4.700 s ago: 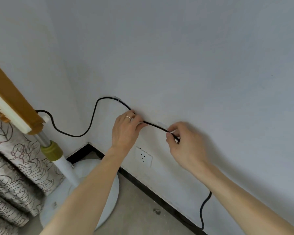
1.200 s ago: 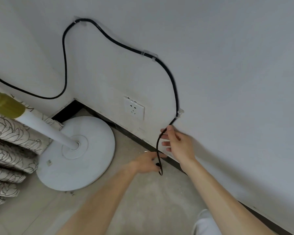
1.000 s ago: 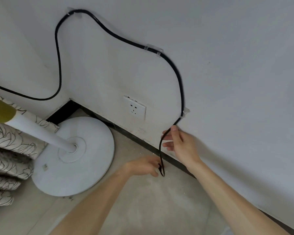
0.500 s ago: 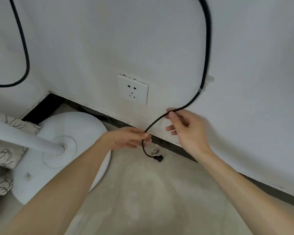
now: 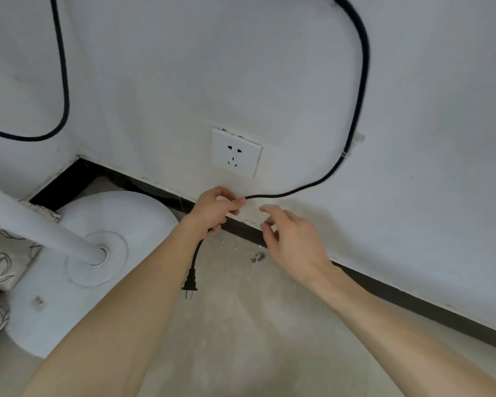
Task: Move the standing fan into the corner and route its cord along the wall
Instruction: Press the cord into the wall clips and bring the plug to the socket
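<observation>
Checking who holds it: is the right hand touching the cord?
Apart. Head view shows the right hand open below the cord, wall visible between; the left hand grips it.

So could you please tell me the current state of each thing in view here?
cord: clipped to the wall, its free end held
plug: unplugged, dangling above the floor
wall socket: empty
left hand: closed around the cord
right hand: open, off the cord
fan base: standing on the floor by the corner

Your bare concrete floor (image 5: 241, 339) carries the round white fan base (image 5: 78, 282) at nine o'clock; pale crumbs (image 5: 236, 247) and a small scrap (image 5: 257, 257) lie near the black skirting (image 5: 413, 299).
</observation>
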`<state>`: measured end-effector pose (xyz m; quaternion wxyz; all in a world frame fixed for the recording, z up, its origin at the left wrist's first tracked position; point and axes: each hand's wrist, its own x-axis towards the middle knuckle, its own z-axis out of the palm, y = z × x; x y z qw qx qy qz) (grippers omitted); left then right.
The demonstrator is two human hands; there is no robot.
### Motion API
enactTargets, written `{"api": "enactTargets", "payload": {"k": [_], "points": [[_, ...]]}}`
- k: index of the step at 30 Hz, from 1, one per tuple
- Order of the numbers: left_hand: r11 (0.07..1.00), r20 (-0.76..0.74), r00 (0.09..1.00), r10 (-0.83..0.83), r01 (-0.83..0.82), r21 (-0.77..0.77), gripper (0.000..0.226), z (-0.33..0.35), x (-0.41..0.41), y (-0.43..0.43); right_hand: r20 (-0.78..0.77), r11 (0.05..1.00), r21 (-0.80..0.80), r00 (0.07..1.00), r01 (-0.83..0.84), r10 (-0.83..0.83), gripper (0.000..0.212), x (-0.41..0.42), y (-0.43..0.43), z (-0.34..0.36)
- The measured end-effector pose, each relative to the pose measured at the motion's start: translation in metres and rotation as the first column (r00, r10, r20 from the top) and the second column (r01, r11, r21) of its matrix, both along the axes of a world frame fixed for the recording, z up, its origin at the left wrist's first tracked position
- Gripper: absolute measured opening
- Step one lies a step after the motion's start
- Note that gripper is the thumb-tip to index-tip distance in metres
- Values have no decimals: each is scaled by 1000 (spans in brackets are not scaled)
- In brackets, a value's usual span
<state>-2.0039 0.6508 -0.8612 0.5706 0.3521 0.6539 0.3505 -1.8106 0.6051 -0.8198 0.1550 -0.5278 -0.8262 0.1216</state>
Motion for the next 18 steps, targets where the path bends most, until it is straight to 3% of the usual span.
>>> {"api": "enactTargets", "payload": {"k": [3, 5, 12, 16, 18], "points": [[999, 41, 998, 36, -36, -18, 14, 2, 4, -5, 75, 999, 34, 997, 11, -14, 43, -14, 7, -8], [996, 76, 996, -47, 52, -65, 11, 1, 6, -11, 137, 997, 44, 988, 63, -68, 41, -15, 15, -14], [981, 93, 979, -179, 185, -55, 18, -5, 0, -19, 385, 975, 220, 921, -27, -61, 16, -13, 14, -20], [940, 201, 943, -267, 300, -161, 26, -12, -13, -31, 427, 959, 282, 891, 31, -154, 20, -5, 22, -22], [904, 173, 927, -334, 367, -221, 27, -20, -26, -40, 426, 954, 293, 885, 59, -186, 20, -1, 26, -22]]}}
